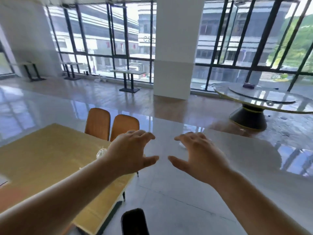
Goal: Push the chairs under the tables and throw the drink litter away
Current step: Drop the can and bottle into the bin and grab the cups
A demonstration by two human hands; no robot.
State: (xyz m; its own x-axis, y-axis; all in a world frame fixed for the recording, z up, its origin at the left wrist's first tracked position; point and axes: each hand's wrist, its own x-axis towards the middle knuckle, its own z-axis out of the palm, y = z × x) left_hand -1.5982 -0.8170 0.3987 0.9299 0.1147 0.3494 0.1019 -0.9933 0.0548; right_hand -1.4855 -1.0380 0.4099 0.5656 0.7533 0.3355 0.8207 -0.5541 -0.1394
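Observation:
Both my hands are stretched out in front of me, fingers spread, holding nothing. My left hand (132, 151) hovers over the right end of a yellow-topped table (42, 160). My right hand (198, 155) is over bare floor beside it. Two orange-brown chairs (98, 123) (124, 127) stand side by side at the table's far edge, backs upright against it. A crumpled clear piece of drink litter (101, 152) lies on the table, partly hidden by my left wrist. A dark chair back (134, 221) shows at the bottom.
A white pillar (176, 48) stands ahead. A round glass-topped table (264, 99) with a dark base is at the right. Small tables (127, 72) (71, 65) line the windows. The floor is glossy grey tile with wood beyond.

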